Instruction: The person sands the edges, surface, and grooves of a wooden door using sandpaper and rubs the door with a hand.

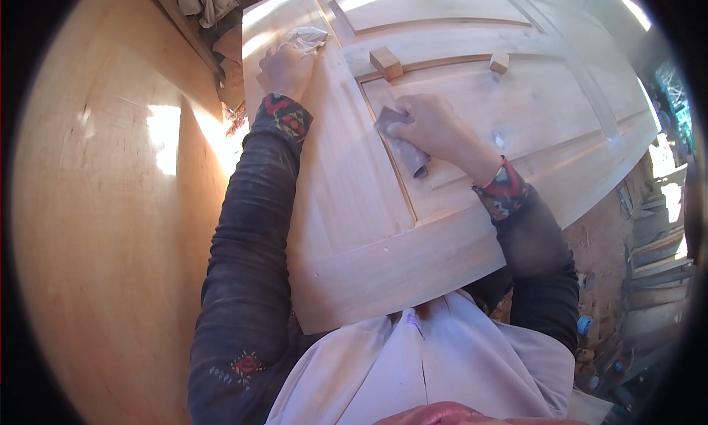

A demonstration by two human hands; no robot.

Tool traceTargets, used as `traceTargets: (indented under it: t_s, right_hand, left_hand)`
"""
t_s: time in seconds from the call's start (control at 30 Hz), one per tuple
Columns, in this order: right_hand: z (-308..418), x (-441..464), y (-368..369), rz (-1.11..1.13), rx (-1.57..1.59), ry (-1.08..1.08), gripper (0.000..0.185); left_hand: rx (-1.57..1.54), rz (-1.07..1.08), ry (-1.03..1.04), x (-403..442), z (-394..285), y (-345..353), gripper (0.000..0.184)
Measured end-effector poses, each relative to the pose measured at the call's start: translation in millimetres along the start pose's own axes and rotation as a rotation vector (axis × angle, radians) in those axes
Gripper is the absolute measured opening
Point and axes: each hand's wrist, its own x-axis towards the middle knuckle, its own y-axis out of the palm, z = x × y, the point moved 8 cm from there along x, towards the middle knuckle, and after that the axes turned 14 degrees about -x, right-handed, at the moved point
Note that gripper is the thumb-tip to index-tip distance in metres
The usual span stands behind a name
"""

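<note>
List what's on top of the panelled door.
Two wooden blocks, a crumpled wad at the left hand, a grey sheet in the right hand. The door beneath both hands is covered.

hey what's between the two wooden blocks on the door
Just bare door and a strip of moulding between the left block and the right block in the head view.

Pretty sure I'm looking at a woodworking shop: pale panelled door (pixel 332 204) mid-frame, wood blocks (pixel 386 64) on top, big plywood sheet (pixel 103 204) at left, stacked boards (pixel 658 277) lower right.
</note>
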Motion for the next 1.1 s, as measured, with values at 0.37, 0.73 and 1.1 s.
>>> traceTargets:
  t_s: [0.37, 0.73, 1.1]
  right_hand:
    - [-21, 12, 9, 0.007, -0.169, 0.122, 0.021]
    - [0, 0, 9, -0.068, 0.04, 0.034, 0.02]
    - [6, 7, 25, -0.063, 0.026, -0.025, 0.026]
  left_hand:
    - [0.131, -0.109, 0.439, -6, -29, 11, 0.049]
    - [0.074, 0.427, 0.439, -37, -60, 55, 0.078]
    - [-0.112, 0.357, 0.465, -31, -57, 50, 0.061]
